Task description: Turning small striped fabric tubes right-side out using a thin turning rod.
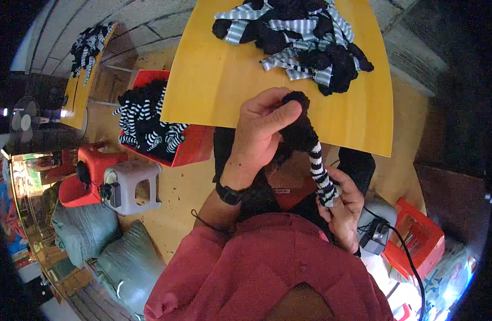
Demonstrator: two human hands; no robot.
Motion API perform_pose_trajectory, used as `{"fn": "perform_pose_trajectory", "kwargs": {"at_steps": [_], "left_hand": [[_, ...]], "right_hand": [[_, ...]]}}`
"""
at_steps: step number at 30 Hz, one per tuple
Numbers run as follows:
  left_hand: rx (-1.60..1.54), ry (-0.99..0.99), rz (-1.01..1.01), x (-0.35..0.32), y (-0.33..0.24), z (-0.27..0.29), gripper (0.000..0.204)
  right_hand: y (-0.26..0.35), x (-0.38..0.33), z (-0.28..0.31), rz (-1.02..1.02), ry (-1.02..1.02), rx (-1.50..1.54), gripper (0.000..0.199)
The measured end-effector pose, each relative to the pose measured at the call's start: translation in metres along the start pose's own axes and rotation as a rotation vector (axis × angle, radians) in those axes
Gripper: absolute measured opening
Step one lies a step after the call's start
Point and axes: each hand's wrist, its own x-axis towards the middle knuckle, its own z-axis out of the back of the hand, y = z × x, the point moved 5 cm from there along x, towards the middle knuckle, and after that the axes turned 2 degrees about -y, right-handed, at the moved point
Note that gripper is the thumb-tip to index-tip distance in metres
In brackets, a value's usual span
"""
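My left hand, with a dark watch on its wrist, pinches the top of a black fuzzy plush piece between thumb and fingers. From the plush hangs a black-and-white striped knit tube. The tube's lower end is gripped in my right hand, close to my body. Both hands are just off the near edge of the yellow table. A pile of black fuzzy pieces with grey-and-white striped strips lies on the table's far part.
A red bin full of black-and-white striped pieces stands left of the table. Red and grey stools and green sacks are at the left. At the right are a red crate and a black cable.
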Motion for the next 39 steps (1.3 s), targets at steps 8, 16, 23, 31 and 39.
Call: {"fn": "perform_pose_trajectory", "kwargs": {"at_steps": [8,16,23,31,39], "left_hand": [[-0.266,-0.216,-0.003,-0.011,0.008,-0.01,0.016],[-0.339,-0.286,0.003,-0.022,0.025,-0.021,0.012],[-0.303,-0.216,-0.067,-0.028,0.03,-0.023,0.012],[-0.068,-0.172,-0.118,-0.015,0.008,-0.023,0.014],[-0.12,-0.121,-0.011,-0.004,-0.003,-0.01,0.022]], "right_hand": [[-0.005,-0.005,0.0,-0.053,-0.05,-0.12,0.037],[-0.014,-0.006,0.0,0.009,-0.023,0.18,0.039],[-0.018,0.0,-0.015,-0.214,0.123,0.453,0.031],[0.001,0.003,0.004,0.276,-0.141,-0.334,0.034],[0.0,-0.004,0.007,0.279,-0.157,-0.425,0.034]]}}
